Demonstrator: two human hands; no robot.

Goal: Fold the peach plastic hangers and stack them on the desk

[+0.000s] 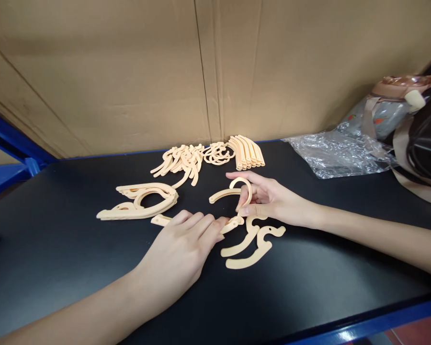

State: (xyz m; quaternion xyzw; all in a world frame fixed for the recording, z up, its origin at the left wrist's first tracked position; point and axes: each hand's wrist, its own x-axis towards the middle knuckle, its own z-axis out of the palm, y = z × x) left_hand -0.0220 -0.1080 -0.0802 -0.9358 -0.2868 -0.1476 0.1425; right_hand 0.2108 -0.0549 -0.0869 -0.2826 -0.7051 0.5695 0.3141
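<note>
My left hand (187,247) is closed around a cream plastic hanger arm (232,225), whose ends stick out on both sides of the fingers. In my right hand (275,201) a curved hanger hook (249,189) is pinched between thumb and fingers. The hook's lower end meets the right end of the arm; whether they are joined I cannot tell. Behind the right fingers lies another curved hanger arm (222,194). Two flat notched hanger arms (249,262) rest on the table just below my right hand. Folded hangers (156,211) lie stacked to the left.
Along the back of the black table (75,268) are a heap of loose hanger arms (183,160), a pile of hooks (218,152) and a neat stack of arms (247,153). A clear plastic bag (341,153), a strapped bottle (384,112) and a dark bag (425,139) sit at the right.
</note>
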